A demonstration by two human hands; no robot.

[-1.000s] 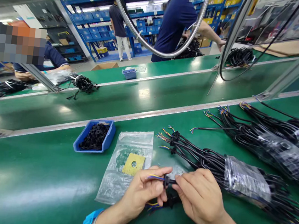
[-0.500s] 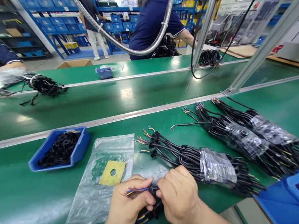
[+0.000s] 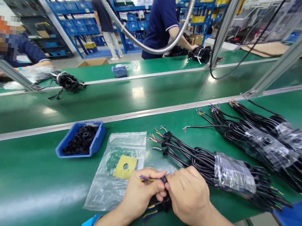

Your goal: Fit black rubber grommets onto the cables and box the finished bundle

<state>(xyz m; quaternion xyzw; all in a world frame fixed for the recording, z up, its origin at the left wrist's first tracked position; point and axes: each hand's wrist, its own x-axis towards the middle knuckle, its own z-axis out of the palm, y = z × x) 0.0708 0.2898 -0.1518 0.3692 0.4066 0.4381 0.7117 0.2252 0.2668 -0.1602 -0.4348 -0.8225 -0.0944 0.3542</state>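
Observation:
My left hand [image 3: 142, 193] is closed, its thumb and fingertips pinching a small black rubber grommet [image 3: 163, 179] at the end of a cable. Thin blue and yellow wires [image 3: 146, 178] stick out from the grommet across the left fingers. Pressed close against it, my right hand [image 3: 189, 196] is closed in a fist round the black cable, which the fingers mostly hide. Beneath the hands lie more cable ends with stripped coloured wires [image 3: 151, 213]. Just behind the right hand rests a plastic-wrapped bundle of black cables [image 3: 235, 174], some with grommets near their wire ends.
A blue bin [image 3: 101, 138] of black grommets stands left, beside a clear plastic bag [image 3: 99, 194] with a yellow square piece [image 3: 126, 167] on it. More wrapped cable bundles [image 3: 271, 145] lie right. Metal posts [image 3: 289, 52] rise beyond; co-workers stand across the bench.
The view has swung left, so the bench items appear farther right. My hands stay together on the grommet and cable. Across the bench, a co-worker's hand now shows at a black cable bundle.

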